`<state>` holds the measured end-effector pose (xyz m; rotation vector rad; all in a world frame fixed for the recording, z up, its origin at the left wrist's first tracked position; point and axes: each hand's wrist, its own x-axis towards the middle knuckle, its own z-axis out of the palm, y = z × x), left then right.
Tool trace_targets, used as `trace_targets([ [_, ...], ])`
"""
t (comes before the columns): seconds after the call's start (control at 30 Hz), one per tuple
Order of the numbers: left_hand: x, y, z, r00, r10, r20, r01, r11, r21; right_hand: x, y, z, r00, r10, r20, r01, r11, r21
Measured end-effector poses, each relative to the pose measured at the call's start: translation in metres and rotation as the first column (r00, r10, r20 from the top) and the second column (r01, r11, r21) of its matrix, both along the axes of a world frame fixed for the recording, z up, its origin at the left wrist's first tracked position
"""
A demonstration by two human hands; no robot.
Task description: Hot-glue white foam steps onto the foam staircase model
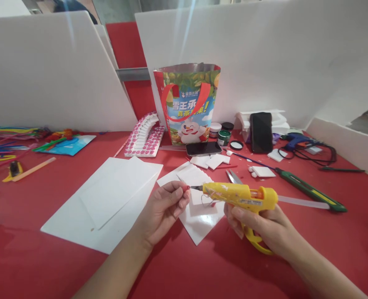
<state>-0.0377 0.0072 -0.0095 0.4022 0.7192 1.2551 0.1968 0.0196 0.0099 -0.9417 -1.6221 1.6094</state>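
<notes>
My right hand (261, 224) is wrapped round the handle of a yellow hot glue gun (227, 190), whose dark nozzle points left. A clear glue stick (302, 202) pokes out of its back end. In a pinch, my left hand (163, 209) holds a small red piece (186, 188), too small to make out its kind. The nozzle tip is at or very near this red piece. Below the hands lie white boards (196, 226), partly covered by the gun and fingers. A pair of scissors (233, 176) shows behind the gun.
Large white sheets (77, 224) lie at left. Behind stand a printed bag (188, 112), a pink-dotted white model (143, 139), paint jars (223, 137), a lying phone (203, 148) and an upright phone (261, 133). A green cutter (308, 189) lies at right, pipe cleaners (12, 133) far left.
</notes>
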Motion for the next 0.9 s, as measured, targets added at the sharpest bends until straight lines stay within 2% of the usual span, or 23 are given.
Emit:
trace_targets([
  [0.63, 0.0020, -0.0001, 0.0040, 0.994, -0.072, -0.080, 0.073, 0.997, 0.009, -0.0003, 0.0009, -0.0005, 1.000, 0.014, 0.011, -0.014, 1.000, -0.005],
  [0.9, 0.0006, -0.0023, 0.0018, 0.993, -0.095, -0.065, 0.095, 0.995, -0.001, 0.0016, -0.0006, -0.0012, 1.000, 0.015, 0.016, -0.015, 1.000, -0.005],
])
